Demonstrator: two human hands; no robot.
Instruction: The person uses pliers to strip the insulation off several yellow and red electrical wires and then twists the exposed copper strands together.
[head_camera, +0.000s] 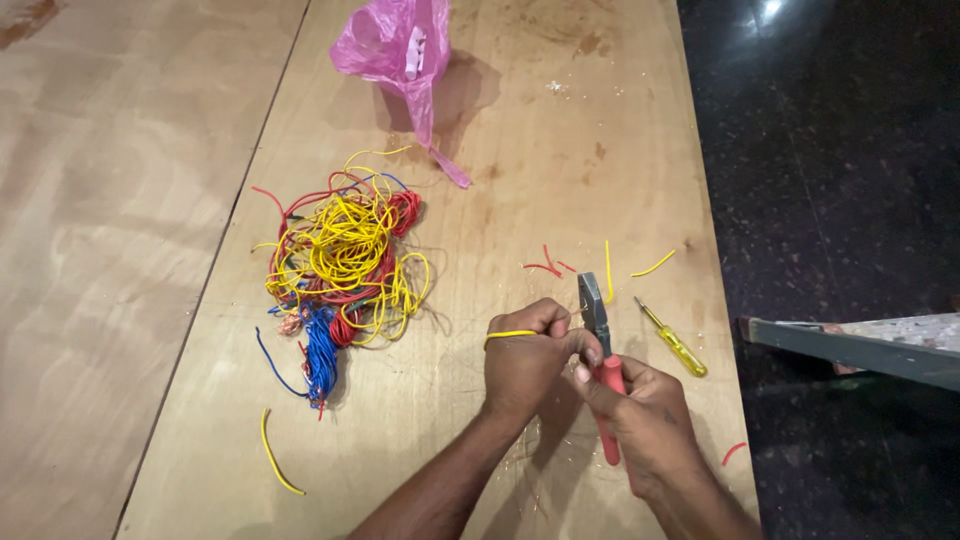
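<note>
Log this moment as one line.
left hand: holds yellow wire | right hand: grips red-handled pliers | wire tangle left

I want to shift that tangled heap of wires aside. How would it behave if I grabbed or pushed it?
The tangled heap of wires would likely lift as one floppy clump, since the yellow, red and blue strands are interlooped. Loose ends stick out, so some may trail or snag. Pushed, it would probably drag and deform on the plywood table rather than roll.
</note>
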